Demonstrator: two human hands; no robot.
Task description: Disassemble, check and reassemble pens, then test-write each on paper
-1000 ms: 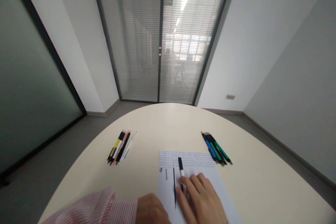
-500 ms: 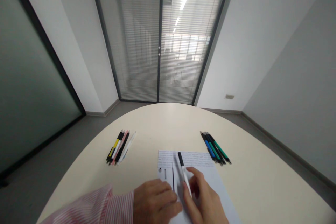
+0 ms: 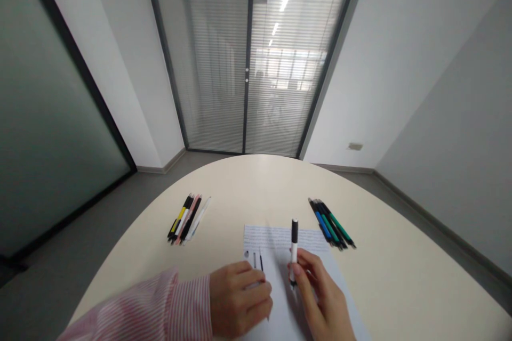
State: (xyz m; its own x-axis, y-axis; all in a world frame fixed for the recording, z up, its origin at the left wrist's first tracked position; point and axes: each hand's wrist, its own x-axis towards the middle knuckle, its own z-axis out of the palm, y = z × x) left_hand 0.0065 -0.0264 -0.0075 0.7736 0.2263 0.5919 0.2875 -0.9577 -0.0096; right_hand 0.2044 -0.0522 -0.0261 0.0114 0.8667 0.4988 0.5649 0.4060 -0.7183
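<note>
Far ahead of both hands, a glass double door (image 3: 248,64) with slatted blinds stands between white walls (image 3: 400,64); nearer, a cream oval table (image 3: 256,186) spreads beneath them; ahead of the left hand (image 3: 240,298) lies a bundle of black, yellow, pink and white pens (image 3: 188,218); ahead of the right hand (image 3: 320,293) lies a bundle of black, blue and green pens (image 3: 332,226); a printed sheet of paper (image 3: 280,240) lies under both hands; the hands are apart, just beside each other; the right pinches a black-and-white marker (image 3: 294,248) upright, black end up, above the paper; the left, in a pink striped sleeve (image 3: 136,309), curls over a slim black pen (image 3: 261,262), though I cannot tell whether it grips it.
</note>
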